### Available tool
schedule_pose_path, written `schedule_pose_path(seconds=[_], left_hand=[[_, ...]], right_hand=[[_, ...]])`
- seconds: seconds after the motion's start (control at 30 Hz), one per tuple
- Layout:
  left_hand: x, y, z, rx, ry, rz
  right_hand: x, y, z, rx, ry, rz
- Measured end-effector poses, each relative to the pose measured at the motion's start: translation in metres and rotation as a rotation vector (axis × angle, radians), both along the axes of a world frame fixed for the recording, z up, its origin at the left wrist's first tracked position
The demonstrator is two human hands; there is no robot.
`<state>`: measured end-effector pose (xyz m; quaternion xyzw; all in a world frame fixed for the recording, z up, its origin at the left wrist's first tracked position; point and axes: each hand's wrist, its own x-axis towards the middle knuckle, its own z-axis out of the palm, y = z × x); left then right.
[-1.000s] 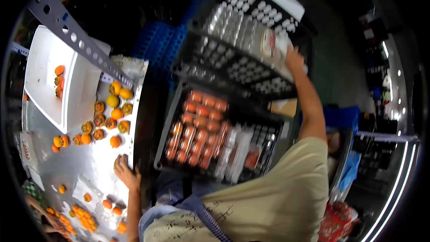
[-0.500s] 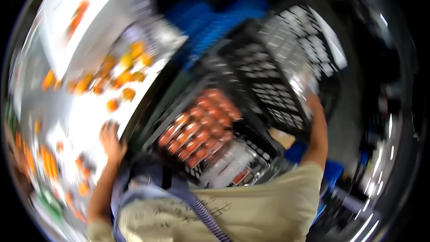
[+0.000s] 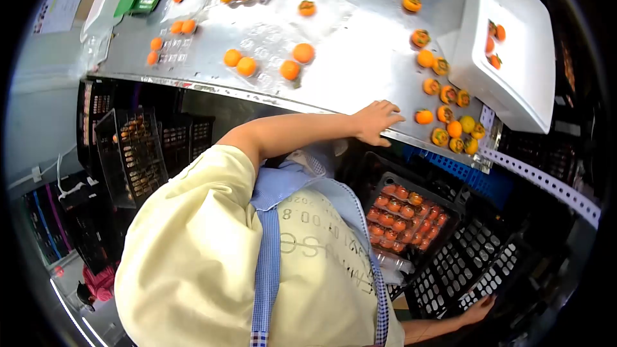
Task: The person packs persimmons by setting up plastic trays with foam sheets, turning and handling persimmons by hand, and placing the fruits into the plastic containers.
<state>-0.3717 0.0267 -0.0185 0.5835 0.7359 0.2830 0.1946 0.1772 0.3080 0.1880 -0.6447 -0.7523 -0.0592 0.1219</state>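
My left hand (image 3: 378, 121) rests at the front edge of the metal table (image 3: 334, 83), fingers spread and holding nothing. Just beyond its fingertips lie loose persimmons (image 3: 423, 116), orange to yellow, several with leafy caps showing. Low on the right, my right hand (image 3: 479, 308) is at the rim of a black slatted crate (image 3: 443, 279), its fingers curled there and partly hidden. That crate stands tilted beside another black crate (image 3: 455, 200), in which clear packs of red-orange fruit (image 3: 402, 218) lie in rows.
A white bin (image 3: 528, 58) with a few fruits stands tilted at the table's right end, above a perforated metal rail (image 3: 543, 183). Clear trays (image 3: 263, 58) partly filled with persimmons lie on the table. Stacked crates (image 3: 132, 154) with packed fruit stand at left, below the table.
My view has swung round, bringing the table to the top. My left hand remains by the table edge. My right hand stays at the slatted crate; the clear plastic seen near it no longer shows.
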Motion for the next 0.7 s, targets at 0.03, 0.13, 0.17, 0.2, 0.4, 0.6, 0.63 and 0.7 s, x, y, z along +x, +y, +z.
schedule_pose_path(seconds=[0.03, 0.13, 0.17, 0.2, 0.4, 0.6, 0.63, 0.7], left_hand=[[-0.008, -0.012, 0.005, 0.069, -0.065, 0.050], [-0.040, -0.061, 0.036, 0.292, -0.190, 0.195], [-0.061, -0.089, 0.045, 0.380, -0.186, 0.242], [-0.085, -0.123, 0.055, 0.458, -0.175, 0.290], [-0.206, -0.308, 0.035, 0.285, 0.163, 0.983], [-0.244, -0.364, 0.000, -0.024, -0.399, 0.816], [-0.245, -0.366, 0.003, -0.053, -0.417, 0.775], [-0.245, -0.372, 0.009, 0.003, -0.413, 0.801]], right_hand=[[-0.048, -0.012, 0.004, 0.025, 0.005, 0.058], [-0.190, -0.056, -0.007, -0.022, 0.176, 0.428], [-0.246, -0.081, -0.015, -0.043, 0.214, 0.522], [-0.298, -0.107, -0.025, -0.090, 0.246, 0.605], [-0.536, -0.247, -0.153, -0.669, 0.512, 0.842], [-0.649, -0.347, -0.195, -0.995, 0.658, 0.560], [-0.650, -0.346, -0.203, -0.965, 0.627, 0.578], [-0.649, -0.336, -0.209, -0.815, 0.545, 0.631]])
